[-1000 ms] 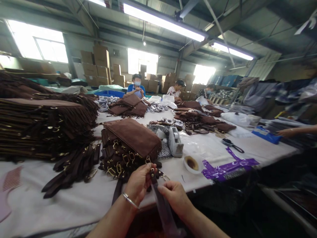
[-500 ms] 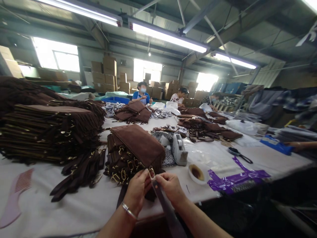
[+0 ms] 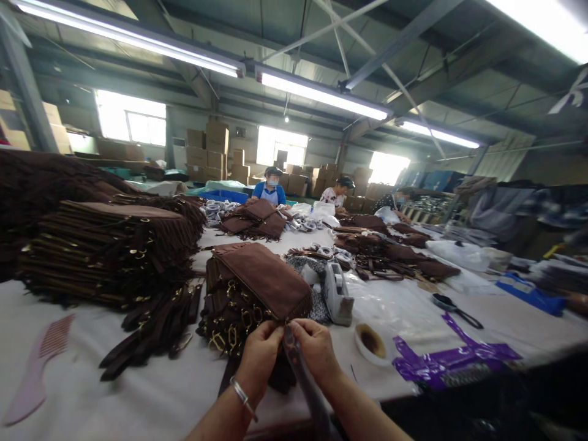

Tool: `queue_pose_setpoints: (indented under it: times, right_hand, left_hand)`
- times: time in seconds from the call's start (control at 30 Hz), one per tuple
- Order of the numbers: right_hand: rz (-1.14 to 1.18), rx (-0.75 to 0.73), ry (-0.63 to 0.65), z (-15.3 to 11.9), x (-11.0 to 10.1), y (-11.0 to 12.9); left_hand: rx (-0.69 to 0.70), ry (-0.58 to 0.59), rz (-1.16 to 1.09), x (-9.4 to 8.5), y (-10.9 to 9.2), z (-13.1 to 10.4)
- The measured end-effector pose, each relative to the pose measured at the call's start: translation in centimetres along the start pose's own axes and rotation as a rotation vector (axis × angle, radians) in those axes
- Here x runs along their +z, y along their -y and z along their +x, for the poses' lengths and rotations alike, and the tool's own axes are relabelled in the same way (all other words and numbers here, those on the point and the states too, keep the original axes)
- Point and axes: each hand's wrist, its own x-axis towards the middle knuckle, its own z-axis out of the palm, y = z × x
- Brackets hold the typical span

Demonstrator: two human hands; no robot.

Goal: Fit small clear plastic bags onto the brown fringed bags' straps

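Close together at the near corner of a stack of brown fringed bags (image 3: 261, 278) are both my hands. My right hand (image 3: 316, 352) pinches the end of a dark brown strap (image 3: 301, 370), which hangs down toward me. My left hand (image 3: 261, 355), with a silver bangle on its wrist, is closed at the corner of the top bag, fingertips beside the strap's end. Whatever small part lies between its fingers is hidden. Gold clips and rings (image 3: 229, 334) show along the stack's near side. More brown straps (image 3: 156, 327) lie on the table to the left.
A tall bag stack (image 3: 101, 257) and a pink comb (image 3: 41, 367) are at left. Rightward are a tape dispenser (image 3: 339, 294), a tape roll (image 3: 371, 343), purple plastic (image 3: 452, 358), a black-handled tool (image 3: 457, 309) and a blue dispenser (image 3: 528, 293). Several people sit across the table.
My fingers have closed in around the strap's end, and its gold clip, visible before, is now hidden. The whole view has shifted slightly.
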Motion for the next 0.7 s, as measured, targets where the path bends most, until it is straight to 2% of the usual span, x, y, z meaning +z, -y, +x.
queue_pose_setpoints:
  times: [0.13,0.3,0.43,0.57,0.63,0.7]
  right_hand:
    - [-0.058,-0.002,-0.044,0.9,0.5,-0.2]
    - [-0.012,0.043,-0.027,1.0,0.6,-0.7]
    - [0.080,0.118,0.123,-0.8,-0.3,-1.5]
    - [0.012,0.219,0.292,-2.7,-1.1,-2.3]
    - [0.021,0.259,0.320,-3.1,-1.1,-2.2]
    - [0.072,0.257,0.296,-2.9,-1.1,-1.8]
  left_hand:
    - [0.068,0.059,0.116,-0.6,0.2,0.2]
    - [0.103,-0.037,0.169,-0.5,0.3,0.6]
    - [0.135,-0.109,0.161,-0.2,0.0,0.7]
    - [0.116,-0.128,0.101,0.5,-0.1,0.9]
    - [0.092,-0.115,0.060,0.8,0.0,0.7]
    - [0.066,-0.096,0.026,0.9,0.3,0.2]
